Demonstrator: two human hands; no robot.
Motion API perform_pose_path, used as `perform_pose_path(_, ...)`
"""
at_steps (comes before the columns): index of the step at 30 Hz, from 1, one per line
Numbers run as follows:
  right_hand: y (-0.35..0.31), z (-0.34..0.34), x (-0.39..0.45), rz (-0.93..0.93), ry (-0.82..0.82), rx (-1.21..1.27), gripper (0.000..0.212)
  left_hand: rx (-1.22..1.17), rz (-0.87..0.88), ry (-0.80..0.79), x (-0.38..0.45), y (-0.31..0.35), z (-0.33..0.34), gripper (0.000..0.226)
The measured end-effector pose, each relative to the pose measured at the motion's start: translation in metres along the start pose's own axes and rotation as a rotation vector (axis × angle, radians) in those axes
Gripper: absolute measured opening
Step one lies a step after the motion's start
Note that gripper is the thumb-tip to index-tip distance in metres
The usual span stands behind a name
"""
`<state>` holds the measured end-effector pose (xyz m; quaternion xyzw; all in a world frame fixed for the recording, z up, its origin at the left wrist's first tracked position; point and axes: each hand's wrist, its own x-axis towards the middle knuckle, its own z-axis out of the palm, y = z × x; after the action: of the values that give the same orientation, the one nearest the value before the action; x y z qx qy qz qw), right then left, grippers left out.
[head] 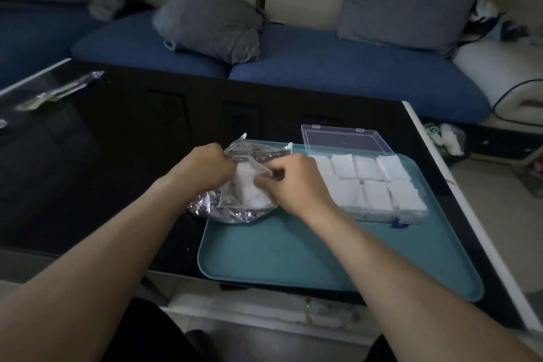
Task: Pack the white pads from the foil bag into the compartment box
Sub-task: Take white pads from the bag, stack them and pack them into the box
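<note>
A crumpled silver foil bag [235,213] lies on the left end of a teal tray [293,253]. White pads [248,188] show through the bag's open mouth. My left hand [202,166] grips the bag's left edge. My right hand [293,182] pinches the bag's clear upper flap just right of the pads. To the right on the tray stands the clear compartment box [379,185], lid [346,139] tipped open behind it; white pads fill its visible compartments.
The tray sits on a black glossy table [117,156] whose white right edge runs down the frame. A clear plastic wrapper [58,91] lies at the table's far left. A blue sofa with grey cushions [211,23] stands behind.
</note>
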<state>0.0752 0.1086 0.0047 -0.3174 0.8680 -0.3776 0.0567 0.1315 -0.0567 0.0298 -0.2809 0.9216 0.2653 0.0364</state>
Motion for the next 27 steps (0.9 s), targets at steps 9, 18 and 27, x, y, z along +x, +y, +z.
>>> perform_pose_path(9, 0.017, -0.036, -0.017, 0.344, 0.099, 0.623, 0.014, -0.139, 0.1, 0.057, -0.011, 0.021, 0.003, 0.053)
perform_pose_path(18, 0.034, -0.1, -0.048, 0.434, 0.138, 0.967, 0.012, -0.585, 0.467, 0.386, -0.05, 0.069, 0.01, 0.043)
perform_pose_path(27, 0.026, -0.101, -0.067, 0.271, 0.227, 0.822, 0.016, -0.947, 0.465, -0.191, -0.068, 0.117, 0.051, 0.031)
